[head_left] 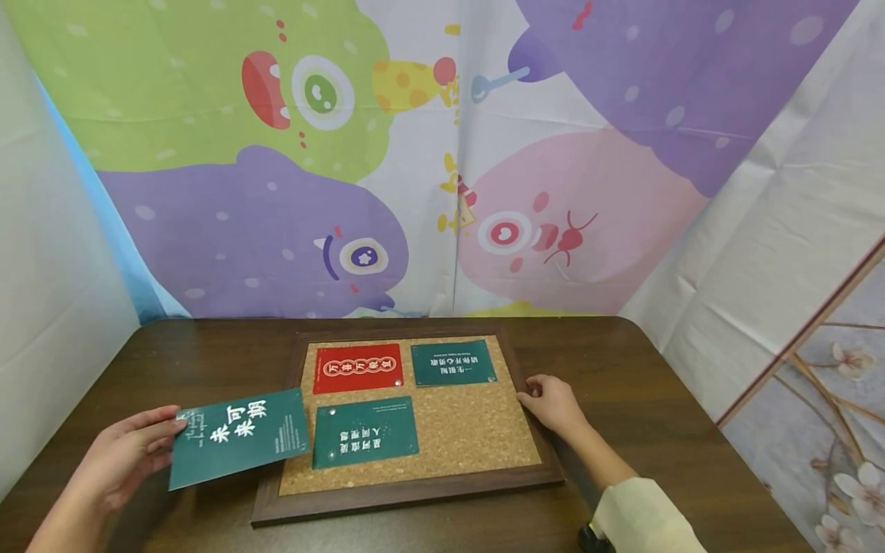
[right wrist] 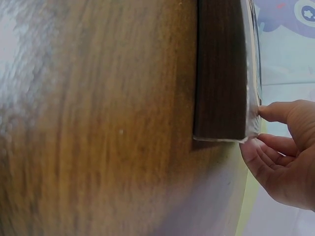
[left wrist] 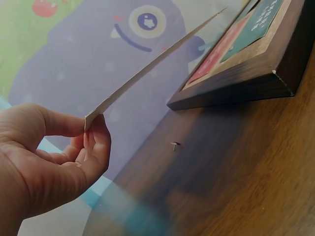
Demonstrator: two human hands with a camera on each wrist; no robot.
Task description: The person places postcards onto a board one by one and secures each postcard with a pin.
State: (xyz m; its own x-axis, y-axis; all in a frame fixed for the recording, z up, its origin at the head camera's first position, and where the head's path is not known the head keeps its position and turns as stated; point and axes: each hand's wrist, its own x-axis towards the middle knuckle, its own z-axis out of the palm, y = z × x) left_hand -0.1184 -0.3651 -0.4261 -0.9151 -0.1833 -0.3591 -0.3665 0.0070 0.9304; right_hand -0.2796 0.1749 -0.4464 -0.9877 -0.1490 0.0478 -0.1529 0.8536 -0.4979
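Observation:
My left hand (head_left: 131, 453) pinches a green card (head_left: 242, 438) with white lettering by its left edge, thumb on top. The card is held above the table, its far end over the left side of a wood-framed cork board (head_left: 477, 438); the left wrist view shows it edge-on and tilted. On the board lie a red card (head_left: 357, 369), a green card (head_left: 452, 363) at upper right and another green card (head_left: 366, 432) below, with small tacks visible at some corners. My right hand (head_left: 553, 403) grips the board's right edge, thumb above and fingers at the side.
A lone thumbtack (left wrist: 174, 145) lies on the brown table (head_left: 650, 445) left of the board. Behind the table hangs a cartoon-monster curtain (head_left: 311, 230). A dark object (head_left: 592, 538) shows beside the right sleeve.

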